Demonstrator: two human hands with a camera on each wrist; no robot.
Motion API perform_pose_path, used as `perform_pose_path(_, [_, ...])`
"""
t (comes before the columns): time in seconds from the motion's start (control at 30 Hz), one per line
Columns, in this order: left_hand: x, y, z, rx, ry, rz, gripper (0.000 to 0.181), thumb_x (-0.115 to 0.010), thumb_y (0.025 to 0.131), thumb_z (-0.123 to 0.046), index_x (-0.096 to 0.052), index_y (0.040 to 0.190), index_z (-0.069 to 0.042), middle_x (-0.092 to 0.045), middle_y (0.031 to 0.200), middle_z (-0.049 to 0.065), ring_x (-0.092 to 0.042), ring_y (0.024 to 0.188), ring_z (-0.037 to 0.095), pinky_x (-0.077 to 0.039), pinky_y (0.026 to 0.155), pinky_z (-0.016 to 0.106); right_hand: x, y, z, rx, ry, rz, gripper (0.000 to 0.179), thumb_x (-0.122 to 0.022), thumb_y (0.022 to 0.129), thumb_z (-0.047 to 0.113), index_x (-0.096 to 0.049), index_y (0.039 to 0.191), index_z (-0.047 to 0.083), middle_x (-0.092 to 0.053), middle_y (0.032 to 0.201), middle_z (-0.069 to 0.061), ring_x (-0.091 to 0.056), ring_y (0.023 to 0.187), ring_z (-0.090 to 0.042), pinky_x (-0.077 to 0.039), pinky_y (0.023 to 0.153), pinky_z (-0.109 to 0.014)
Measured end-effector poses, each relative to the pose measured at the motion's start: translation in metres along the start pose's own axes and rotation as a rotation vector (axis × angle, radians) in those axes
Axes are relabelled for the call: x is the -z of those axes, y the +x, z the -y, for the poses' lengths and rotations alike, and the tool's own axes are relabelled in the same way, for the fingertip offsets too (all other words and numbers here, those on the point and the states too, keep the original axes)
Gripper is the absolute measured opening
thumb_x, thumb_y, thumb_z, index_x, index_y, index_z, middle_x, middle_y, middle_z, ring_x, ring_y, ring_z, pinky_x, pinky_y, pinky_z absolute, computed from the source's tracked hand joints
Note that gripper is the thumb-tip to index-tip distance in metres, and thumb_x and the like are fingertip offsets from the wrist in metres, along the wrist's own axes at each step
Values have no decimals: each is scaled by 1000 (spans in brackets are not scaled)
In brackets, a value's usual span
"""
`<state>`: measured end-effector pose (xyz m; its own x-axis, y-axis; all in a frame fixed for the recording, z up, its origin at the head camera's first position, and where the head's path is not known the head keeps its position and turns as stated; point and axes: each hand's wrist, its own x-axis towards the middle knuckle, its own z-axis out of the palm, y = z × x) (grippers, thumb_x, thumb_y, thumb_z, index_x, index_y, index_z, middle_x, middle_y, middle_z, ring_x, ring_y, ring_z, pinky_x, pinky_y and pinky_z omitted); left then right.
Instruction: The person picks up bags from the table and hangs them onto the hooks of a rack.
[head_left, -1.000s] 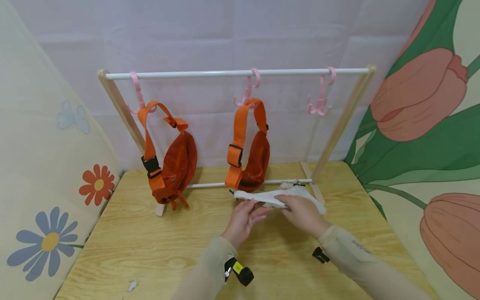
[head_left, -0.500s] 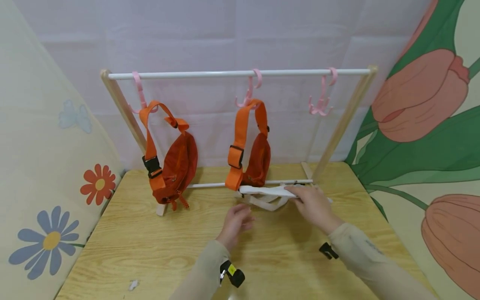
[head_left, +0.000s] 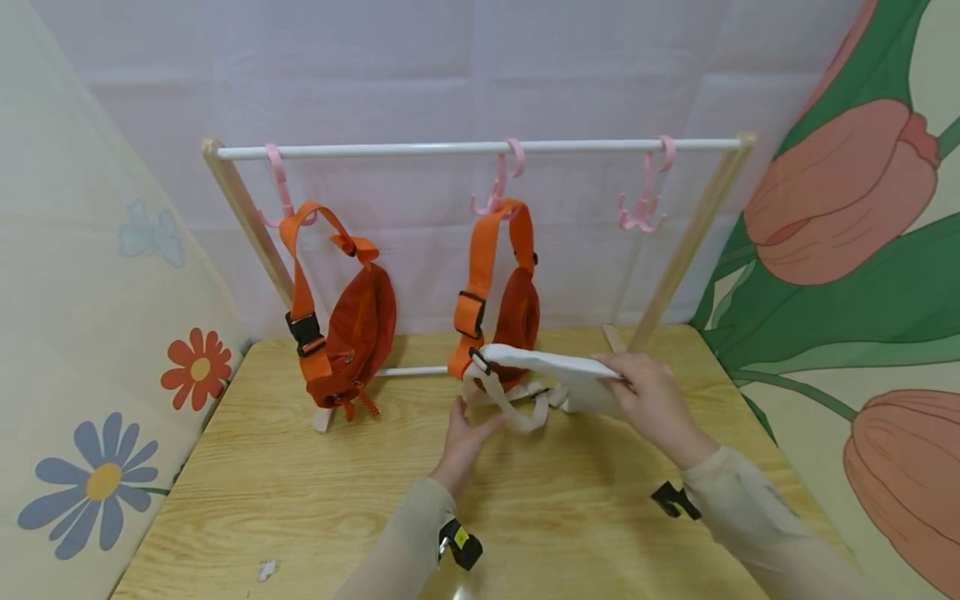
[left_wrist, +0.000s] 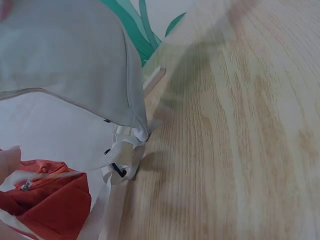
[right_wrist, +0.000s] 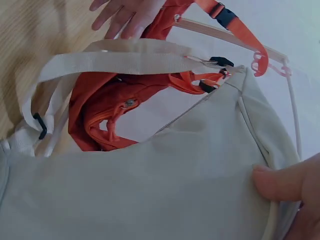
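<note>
A white waist bag (head_left: pixel 558 364) is tilted up in front of the rack, with my right hand (head_left: pixel 654 408) gripping its right end. In the right wrist view, the right thumb (right_wrist: pixel 280 182) presses on the bag's pale fabric. A loop of cream webbing strap (right_wrist: pixel 110 62) with black adjusters hangs from the bag. My left hand (head_left: pixel 461 442) is beside the strap's left part, thumb and fingers spread apart around it without gripping. Behind the white bag, an orange waist bag (head_left: pixel 517 312) hangs by its strap on the middle pink hook (head_left: pixel 495 187), its lower part partly covered.
Another orange waist bag (head_left: pixel 360 325) hangs on the left pink hook (head_left: pixel 277 187). The right pink hook (head_left: pixel 642 200) bears nothing. All three hooks are on the rack's white rail (head_left: pixel 405 151). A small white scrap (head_left: pixel 267 570) lies on the wooden table (head_left: pixel 360 508).
My left hand let go of the white bag, drew back, then moved up to the strap. The right hand shifted right and raised the bag, so the strap now hangs loose below it.
</note>
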<state>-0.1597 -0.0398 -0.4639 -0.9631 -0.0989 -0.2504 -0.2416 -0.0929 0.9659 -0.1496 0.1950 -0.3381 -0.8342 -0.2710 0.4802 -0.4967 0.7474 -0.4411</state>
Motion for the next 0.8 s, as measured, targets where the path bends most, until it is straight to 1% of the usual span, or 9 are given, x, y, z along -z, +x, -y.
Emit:
perform_pose_path(0.07, [0, 0, -1, -25, 5, -18, 97, -74, 83, -12, -8, 150, 10, -16, 154, 31, -11, 142, 47, -14, 114, 55, 2, 0, 1, -9, 25, -15, 28, -72, 81, -6, -72, 109, -2, -69, 104, -21, -63, 91, -40, -49, 77, -57])
perform_pose_path(0.13, [0, 2, -2, -44, 3, -34, 96, -75, 82, -11, -10, 150, 10, -17, 154, 31, -11, 142, 45, -14, 114, 53, 4, 0, 2, -10, 54, -32, 28, -71, 81, -8, -72, 109, -3, -69, 104, -22, -64, 91, -40, -52, 70, -54])
perform_pose_path(0.17, [0, 2, -2, -54, 8, -42, 95, -74, 82, -11, -10, 150, 10, -18, 153, 32, -12, 142, 45, -14, 114, 54, 4, 0, 2, -5, 66, -43, 28, -71, 80, -9, -72, 108, -3, -69, 104, -22, -64, 90, -40, -53, 68, -53])
perform_pose_path(0.23, [0, 3, -3, -54, 6, -50, 95, -75, 83, -11, -11, 150, 9, -18, 154, 30, -13, 143, 43, -15, 114, 54, 5, 0, 2, 0, 83, -53, 29, -71, 80, -10, -72, 108, -3, -69, 103, -22, -64, 89, -40, -54, 66, -52])
perform_pose_path(0.43, [0, 5, -6, -97, 18, -89, 95, -77, 80, -8, -16, 150, 7, -21, 153, 29, -17, 142, 42, -14, 114, 55, 8, -2, 5, 24, 123, -85, 29, -71, 79, -12, -73, 107, -3, -70, 101, -20, -64, 87, -36, -54, 63, -47])
perform_pose_path(0.5, [0, 6, -7, -113, 29, -93, 95, -78, 79, -8, -16, 150, 6, -22, 153, 29, -17, 142, 42, -14, 114, 54, 10, -2, 7, 23, 134, -93, 29, -71, 79, -12, -73, 106, -2, -70, 101, -19, -64, 86, -34, -53, 63, -44])
perform_pose_path(0.63, [0, 8, -8, -126, 46, -90, 97, -77, 79, -7, -14, 151, 6, -21, 153, 30, -18, 142, 42, -15, 114, 54, 12, -4, 10, 34, 136, -115, 29, -71, 78, -13, -73, 105, -2, -70, 99, -17, -63, 85, -30, -52, 62, -39])
perform_pose_path(0.73, [0, 8, -9, -154, 61, -113, 96, -77, 79, -6, -14, 150, 7, -23, 151, 32, -23, 139, 44, -18, 113, 54, 14, -5, 11, 43, 141, -129, 30, -71, 78, -15, -73, 105, -1, -70, 98, -16, -62, 85, -25, -52, 62, -34])
perform_pose_path(0.8, [0, 8, -9, -174, 63, -139, 94, -77, 78, -6, -17, 149, 8, -26, 149, 33, -28, 137, 44, -20, 112, 53, 15, -5, 12, 47, 152, -136, 31, -70, 77, -16, -73, 104, -1, -70, 97, -15, -61, 85, -21, -52, 63, -30])
